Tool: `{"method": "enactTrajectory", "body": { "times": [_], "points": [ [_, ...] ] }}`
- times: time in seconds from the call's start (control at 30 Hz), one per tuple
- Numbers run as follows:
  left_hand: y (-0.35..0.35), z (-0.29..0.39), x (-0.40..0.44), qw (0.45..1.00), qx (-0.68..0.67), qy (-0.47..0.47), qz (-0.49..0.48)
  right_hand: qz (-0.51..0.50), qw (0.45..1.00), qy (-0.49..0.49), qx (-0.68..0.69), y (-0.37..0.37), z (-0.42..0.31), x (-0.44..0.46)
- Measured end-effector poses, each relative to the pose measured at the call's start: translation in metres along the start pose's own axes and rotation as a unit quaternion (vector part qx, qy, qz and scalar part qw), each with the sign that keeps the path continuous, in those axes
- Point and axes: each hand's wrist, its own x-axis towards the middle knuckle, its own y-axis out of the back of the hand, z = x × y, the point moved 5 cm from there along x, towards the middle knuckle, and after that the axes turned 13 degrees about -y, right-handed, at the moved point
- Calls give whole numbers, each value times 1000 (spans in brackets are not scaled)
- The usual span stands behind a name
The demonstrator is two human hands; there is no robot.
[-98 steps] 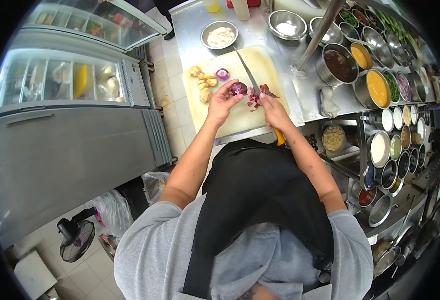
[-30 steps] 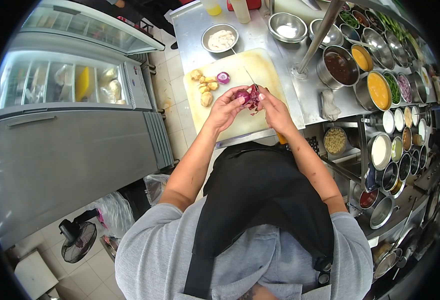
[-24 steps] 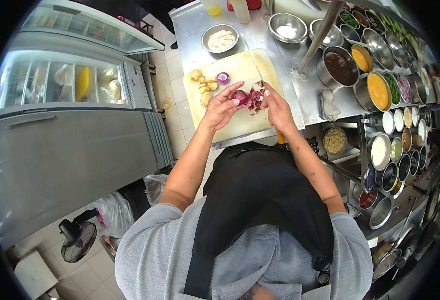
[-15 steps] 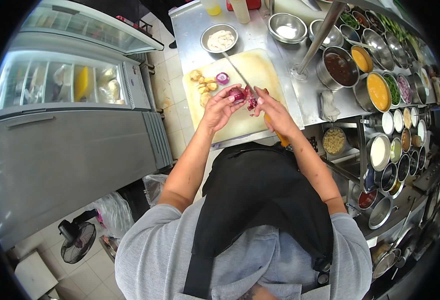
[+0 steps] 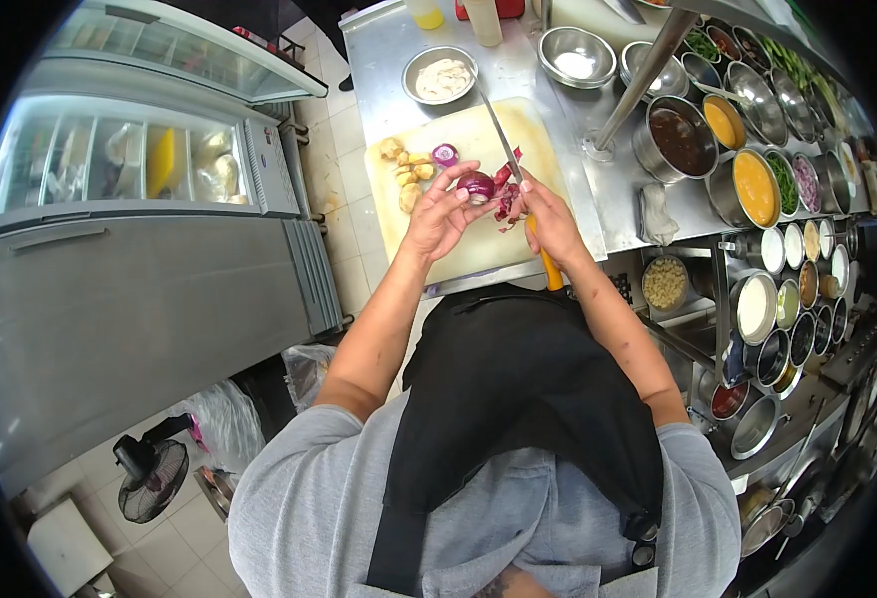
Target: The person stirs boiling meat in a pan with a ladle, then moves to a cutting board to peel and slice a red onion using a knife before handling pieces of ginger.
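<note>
A red onion rests in my left hand, fingers curled around it, above the cutting board. My right hand is closed on the orange handle of a knife, whose blade points away from me toward the bowl of pale food. Red onion peelings lie between my two hands, close to the blade. At the board's left side are several pieces of ginger and another onion with a cut face.
Stacked metal bowls stand behind the board at the right. A metal post rises beside the pot of dark sauce. A folded cloth lies right of the board. A glass-lidded freezer is at the left.
The knife blade has swung from crossing the board leftward to pointing more straight away from me. My left fingers have loosened somewhat around the onion. The peelings' positions between my hands have shifted.
</note>
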Motion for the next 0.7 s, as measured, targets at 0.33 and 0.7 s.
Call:
{"method": "enactTrajectory", "body": {
  "times": [0.33, 0.7],
  "points": [
    [15, -5, 2, 995, -15, 90, -42, -6, 999, 44, 16, 4, -12, 1],
    [-3, -4, -1, 994, -43, 34, 93, 1, 974, 132, -185, -6, -1, -7]
  ]
}}
